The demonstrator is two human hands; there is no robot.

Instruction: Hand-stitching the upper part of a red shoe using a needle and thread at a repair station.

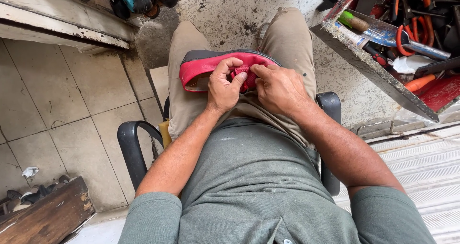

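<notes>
Head view: the red shoe (206, 67) lies sideways across the person's lap, just above the picture's centre. The left hand (224, 86) has its grip pinched closed on a small bit of red upper at the shoe's edge, and the right hand (280, 88) presses closed fingertips on the same spot from 3 o'clock. The step looks best done with the shoe braced on the thighs, pinching close together. An open tool box (383, 76) sits at 2 o'clock
</notes>
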